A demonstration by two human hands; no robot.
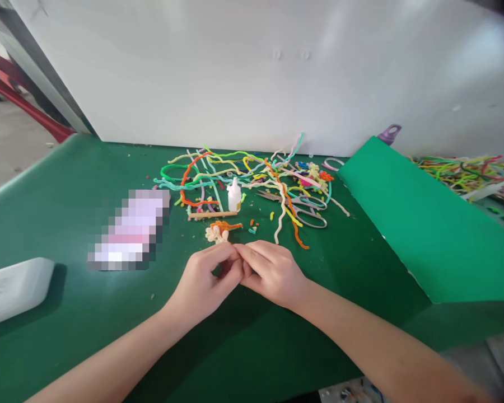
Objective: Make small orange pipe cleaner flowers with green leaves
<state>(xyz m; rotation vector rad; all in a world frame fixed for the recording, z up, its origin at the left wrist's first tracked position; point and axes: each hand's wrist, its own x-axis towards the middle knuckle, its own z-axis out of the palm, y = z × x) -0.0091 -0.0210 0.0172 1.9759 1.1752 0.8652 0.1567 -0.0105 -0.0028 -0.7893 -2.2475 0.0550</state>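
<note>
Found left hand (204,277) and right hand (277,273) drawn together at the fingertips over the worktop (235,358); in each, saw the grip pinched, thumb to fingers. Could not tell a held scrap from bare skin there, with the meeting point hidden. Noted on the worktop, just beyond the fingertips, one cream petalled piece (217,233) right against one orange fuzzy piece (223,225). Judged both light, soft, hardly slippery, probably springy inside, easily crushed at the loops; best taken by the narrow end of the orange, or low on the cream, clear of the petals. Logged farther out a few snippets (252,230), too small for sure counting, one tan stick (213,215) laid crosswise, and one white bottle (234,198) upright just behind. Counted rightward one pair of scissors (273,196), crossed by fuzzy stems (277,178) too tangled to number. Recorded at left one pixelated slab (130,229), perhaps a phone, and one white case (21,288) cut by the frame edge; at right one green board (437,224), one purple handle (390,134) behind, and a second heap (449,172) of stems beyond.
</note>
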